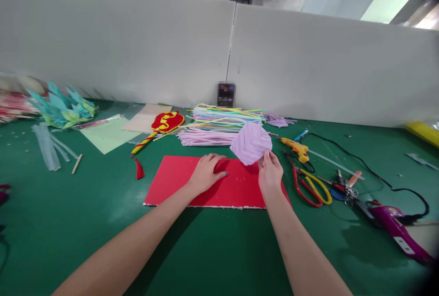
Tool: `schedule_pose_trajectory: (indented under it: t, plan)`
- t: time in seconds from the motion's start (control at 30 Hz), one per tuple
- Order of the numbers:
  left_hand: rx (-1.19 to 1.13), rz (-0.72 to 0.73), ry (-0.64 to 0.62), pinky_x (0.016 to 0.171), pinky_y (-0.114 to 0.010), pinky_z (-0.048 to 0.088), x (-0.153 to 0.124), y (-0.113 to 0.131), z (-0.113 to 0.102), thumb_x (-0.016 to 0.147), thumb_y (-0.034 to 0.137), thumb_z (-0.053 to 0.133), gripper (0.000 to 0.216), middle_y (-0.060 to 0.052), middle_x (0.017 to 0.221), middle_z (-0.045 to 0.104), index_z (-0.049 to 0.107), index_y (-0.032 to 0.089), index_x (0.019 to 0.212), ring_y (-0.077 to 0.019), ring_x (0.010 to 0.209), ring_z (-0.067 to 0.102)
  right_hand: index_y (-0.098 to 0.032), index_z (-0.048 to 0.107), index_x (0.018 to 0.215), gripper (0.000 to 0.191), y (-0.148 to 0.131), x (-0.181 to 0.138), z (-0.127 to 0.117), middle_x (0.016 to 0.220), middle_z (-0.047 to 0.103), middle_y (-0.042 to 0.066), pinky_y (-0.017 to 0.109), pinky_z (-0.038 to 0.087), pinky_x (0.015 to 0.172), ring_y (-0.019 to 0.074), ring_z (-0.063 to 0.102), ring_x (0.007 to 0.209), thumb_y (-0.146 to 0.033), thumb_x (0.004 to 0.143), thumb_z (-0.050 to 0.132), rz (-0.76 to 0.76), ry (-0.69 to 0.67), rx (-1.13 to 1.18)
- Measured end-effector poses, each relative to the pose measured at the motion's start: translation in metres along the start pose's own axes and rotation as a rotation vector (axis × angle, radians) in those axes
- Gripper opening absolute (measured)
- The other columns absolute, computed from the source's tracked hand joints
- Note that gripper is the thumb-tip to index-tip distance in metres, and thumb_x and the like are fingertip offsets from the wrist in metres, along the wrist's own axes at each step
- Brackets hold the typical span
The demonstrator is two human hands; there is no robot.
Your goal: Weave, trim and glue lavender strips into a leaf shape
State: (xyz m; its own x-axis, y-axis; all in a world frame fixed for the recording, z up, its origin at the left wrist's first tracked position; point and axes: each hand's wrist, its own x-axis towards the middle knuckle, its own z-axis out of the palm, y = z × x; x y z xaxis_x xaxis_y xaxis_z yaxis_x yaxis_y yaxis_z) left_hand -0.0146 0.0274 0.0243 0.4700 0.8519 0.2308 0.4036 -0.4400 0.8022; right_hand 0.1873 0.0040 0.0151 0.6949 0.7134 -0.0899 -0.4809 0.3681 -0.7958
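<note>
Red board (pixel 174 182) on green table (pixel 219 250). Left hand (pixel 207 175): palm down on board, fingers slack and loosely curved, thumb out to the right, gripping nothing visible; forearm comes in from lower left. Right hand (pixel 270 171): raised, pinching lilac ribbed piece (pixel 251 144) at its lower right edge, thumb against fingers; forearm from lower right.

Count, left to right: 1 red-and-yellow ornament (pixel 168 122) with 1 tassel (pixel 139 169), 1 board, pastel sticks (pixel 211 137) (too many to count), 1 lilac piece in hand, 1 yellow glue gun (pixel 300 150), 1 pair of scissors (pixel 317 180), 1 purple tool (pixel 398 229).

Lilac piece is held up over the board's far edge, in front of the sticks. Chevron ribs; centre seam runs roughly up-down, one corner pointing down at the board. About as long as wide, so can't call the long axis.
</note>
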Motion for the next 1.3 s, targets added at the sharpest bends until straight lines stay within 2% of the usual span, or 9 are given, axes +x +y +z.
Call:
schedule_pose_trajectory:
  t: [0.27, 0.43, 0.57, 0.73, 0.87, 0.97, 1.1, 1.2, 1.3]
  plan:
    - [-0.005, 0.017, -0.029, 0.098, -0.044, 0.031, 0.004, -0.001, -0.001, 0.068, 0.037, 0.07, 0.055, -0.009, 0.117, 0.055, 0.056, 0.027, 0.12, -0.0297, 0.111, 0.046, -0.017, 0.062, 0.084, 0.032, -0.003, -0.003, 0.004, 0.084, 0.068, 0.0, 0.031, 0.049, 0.088, 0.0124, 0.065, 0.084, -0.032, 0.059, 0.077, -0.027, -0.006, 0.012]
    - [-0.046, -0.021, 0.01, 0.102, -0.047, 0.027, 0.007, 0.003, 0.003, 0.063, 0.033, 0.075, 0.057, -0.008, 0.106, 0.06, 0.058, 0.025, 0.116, -0.0295, 0.107, 0.049, -0.017, 0.062, 0.084, 0.034, -0.003, -0.002, 0.005, 0.085, 0.069, 0.001, 0.031, 0.05, 0.087, 0.0129, 0.065, 0.085, -0.034, 0.059, 0.077, -0.027, -0.004, 0.006]
    - [-0.263, -0.122, 0.115, 0.1, -0.044, 0.032, 0.009, 0.002, 0.0, 0.064, 0.027, 0.073, 0.049, -0.007, 0.103, 0.064, 0.06, 0.024, 0.111, -0.0265, 0.105, 0.055, -0.018, 0.061, 0.084, 0.035, -0.001, -0.001, 0.004, 0.084, 0.069, 0.0, 0.031, 0.052, 0.081, 0.0137, 0.066, 0.083, -0.035, 0.058, 0.078, 0.023, -0.009, -0.004]
    - [-0.752, -0.28, 0.311, 0.091, -0.042, 0.043, 0.01, -0.003, -0.01, 0.068, 0.024, 0.07, 0.047, -0.007, 0.091, 0.071, 0.054, 0.018, 0.111, -0.0231, 0.093, 0.064, -0.018, 0.062, 0.081, 0.033, 0.001, 0.0, 0.003, 0.079, 0.069, 0.0, 0.028, 0.054, 0.068, 0.0133, 0.066, 0.074, -0.033, 0.056, 0.079, 0.109, -0.064, -0.03]
    - [-0.926, -0.292, 0.384, 0.092, -0.041, 0.045, 0.009, -0.003, -0.013, 0.065, 0.022, 0.073, 0.053, -0.009, 0.092, 0.072, 0.05, 0.017, 0.113, -0.0226, 0.094, 0.065, -0.017, 0.064, 0.083, 0.037, 0.002, -0.003, 0.002, 0.078, 0.07, 0.001, 0.025, 0.052, 0.058, 0.013, 0.064, 0.067, -0.035, 0.055, 0.079, 0.133, -0.116, -0.193]
    - [-0.992, -0.272, 0.428, 0.094, -0.041, 0.044, 0.009, -0.004, -0.012, 0.066, 0.02, 0.073, 0.051, -0.009, 0.092, 0.072, 0.05, 0.016, 0.111, -0.0218, 0.095, 0.065, -0.018, 0.066, 0.086, 0.036, 0.004, -0.006, 0.001, 0.078, 0.07, 0.002, 0.028, 0.052, 0.06, 0.0155, 0.063, 0.068, -0.039, 0.058, 0.076, 0.13, -0.212, -0.368]
    - [-1.024, -0.264, 0.448, 0.096, -0.042, 0.043, 0.009, -0.004, -0.011, 0.066, 0.021, 0.073, 0.047, -0.009, 0.09, 0.072, 0.051, 0.016, 0.108, -0.0218, 0.094, 0.066, -0.02, 0.07, 0.086, 0.03, 0.0, -0.011, 0.003, 0.088, 0.069, 0.005, 0.034, 0.048, 0.075, 0.0167, 0.06, 0.072, -0.038, 0.063, 0.072, -0.076, -0.309, -0.662]
    - [-1.018, -0.253, 0.44, 0.097, -0.042, 0.042, 0.008, -0.005, -0.012, 0.067, 0.024, 0.073, 0.046, -0.008, 0.088, 0.072, 0.052, 0.016, 0.107, -0.0222, 0.095, 0.065, -0.022, 0.071, 0.086, 0.024, -0.014, -0.008, 0.001, 0.092, 0.067, 0.004, 0.033, 0.044, 0.08, 0.0149, 0.055, 0.068, -0.03, 0.064, 0.071, -0.347, -0.253, -0.815]
    - [-1.0, -0.24, 0.41, 0.097, -0.042, 0.041, 0.008, -0.007, -0.012, 0.068, 0.026, 0.072, 0.044, -0.007, 0.087, 0.073, 0.052, 0.017, 0.107, -0.0216, 0.096, 0.065, -0.021, 0.071, 0.083, 0.016, -0.039, 0.004, -0.017, 0.083, 0.065, 0.004, 0.033, 0.043, 0.077, 0.0162, 0.053, 0.068, -0.027, 0.073, 0.06, -0.51, -0.232, -1.079]
